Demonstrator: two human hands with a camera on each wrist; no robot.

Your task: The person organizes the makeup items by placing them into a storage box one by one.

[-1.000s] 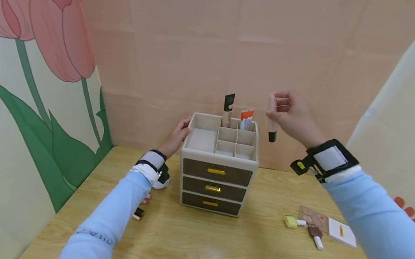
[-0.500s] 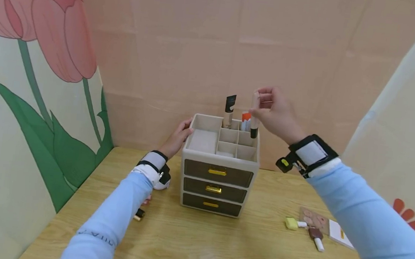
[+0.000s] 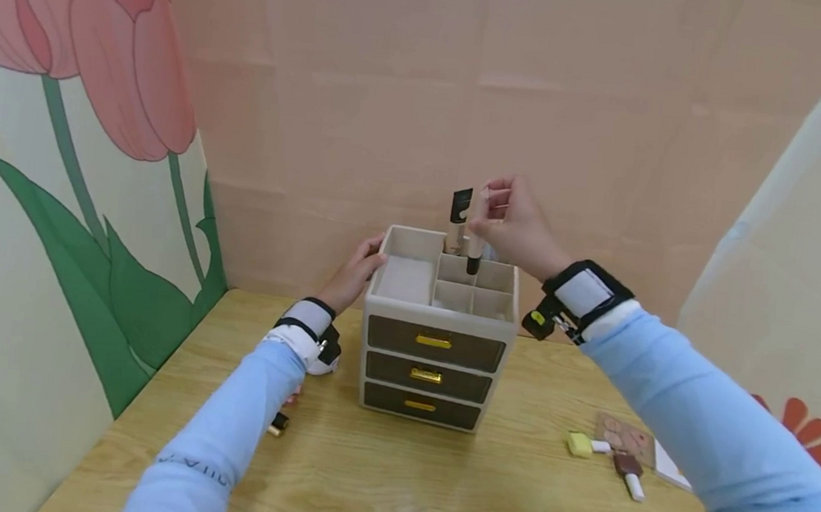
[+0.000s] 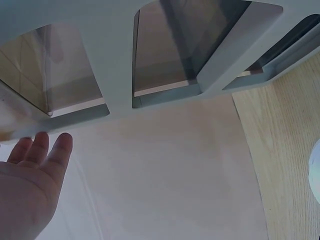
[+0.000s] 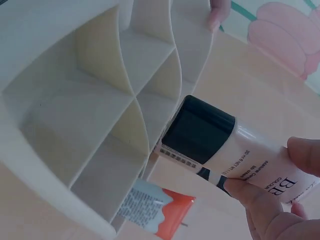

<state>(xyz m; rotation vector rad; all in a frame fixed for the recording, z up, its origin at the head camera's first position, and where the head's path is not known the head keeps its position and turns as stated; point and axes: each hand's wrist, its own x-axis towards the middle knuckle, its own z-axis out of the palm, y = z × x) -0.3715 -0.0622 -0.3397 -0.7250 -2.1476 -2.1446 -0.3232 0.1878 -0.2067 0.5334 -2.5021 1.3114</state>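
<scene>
My right hand (image 3: 520, 229) pinches a beige BB cream tube (image 5: 245, 147) with a black cap. The tube points cap down just above the small compartments of the white organizer (image 3: 442, 315), near their back left part. Behind it, a black-and-beige tube (image 3: 457, 221) stands in a back compartment. An orange-and-white tube (image 5: 160, 207) stands beside that one, mostly hidden by my hand in the head view. My left hand (image 3: 352, 275) rests against the organizer's left side; in the left wrist view its fingers (image 4: 60, 155) extend to the organizer's edge.
On the wooden table's right lie a yellow bottle (image 3: 579, 444), a dark brown bottle (image 3: 625, 465) and a flat brown palette (image 3: 623, 435) with a white part. A black-and-gold tube (image 3: 279, 423) lies left, partly behind my sleeve. A pink wall (image 3: 333, 133) stands behind.
My right hand has carried the BB cream tube leftward, from right of the organizer to over its compartments. The left hand stays at the organizer's side.
</scene>
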